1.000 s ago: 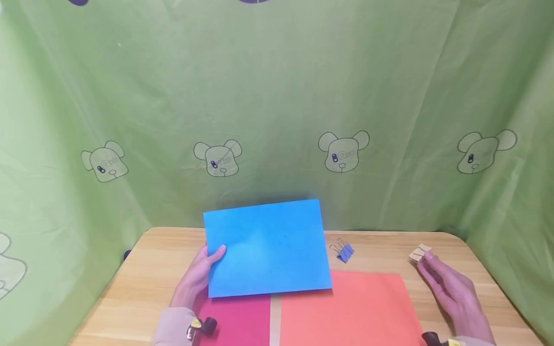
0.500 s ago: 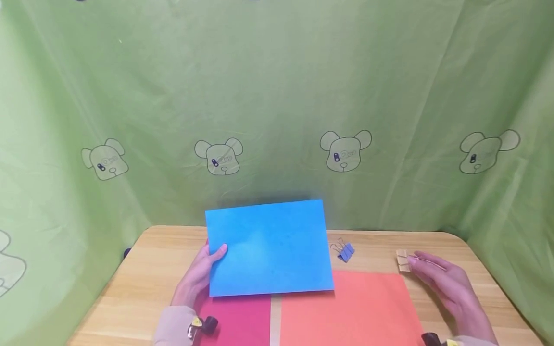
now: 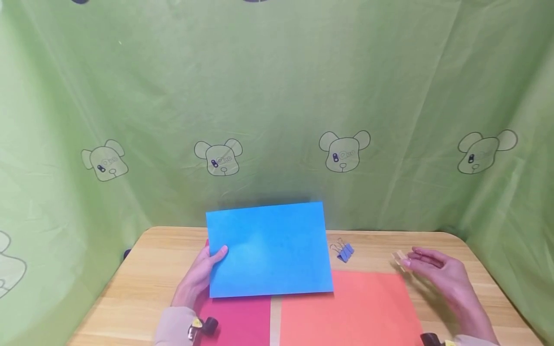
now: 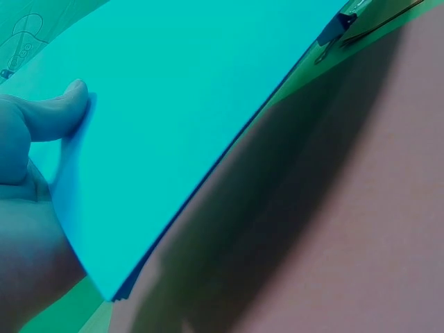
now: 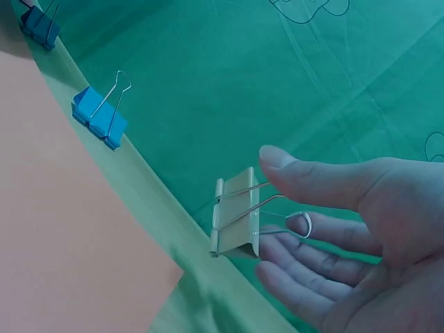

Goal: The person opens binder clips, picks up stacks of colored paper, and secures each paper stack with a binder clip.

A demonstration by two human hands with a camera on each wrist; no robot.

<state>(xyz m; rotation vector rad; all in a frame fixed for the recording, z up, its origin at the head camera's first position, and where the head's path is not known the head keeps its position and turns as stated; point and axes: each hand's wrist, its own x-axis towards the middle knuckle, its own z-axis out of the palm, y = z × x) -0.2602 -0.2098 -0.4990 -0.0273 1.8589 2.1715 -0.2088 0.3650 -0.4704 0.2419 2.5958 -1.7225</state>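
Observation:
The left hand (image 3: 196, 276) grips the left edge of a blue sheet stack (image 3: 270, 250), thumb on top, held tilted above the table; its other fingers are hidden behind. In the left wrist view the thumb lies flat on the blue sheet (image 4: 173, 104). The right hand (image 3: 446, 281) holds a pale yellow binder clip (image 3: 399, 260) above the table's right side. The right wrist view shows this clip (image 5: 236, 215) with its wire handles between the thumb and fingers of the right hand (image 5: 347, 229). A blue-violet binder clip (image 3: 345, 252) lies right of the blue sheet.
An orange sheet (image 3: 350, 312) and a magenta sheet (image 3: 242, 322) lie on the wooden table (image 3: 125, 288), partly under the raised blue one. Another dark blue clip (image 5: 40, 28) shows at the upper left of the right wrist view. A green curtain (image 3: 277, 96) hangs behind the table.
The right hand has moved left with the pale clip, which has turned between its fingers. The left hand and blue sheet have hardly moved.

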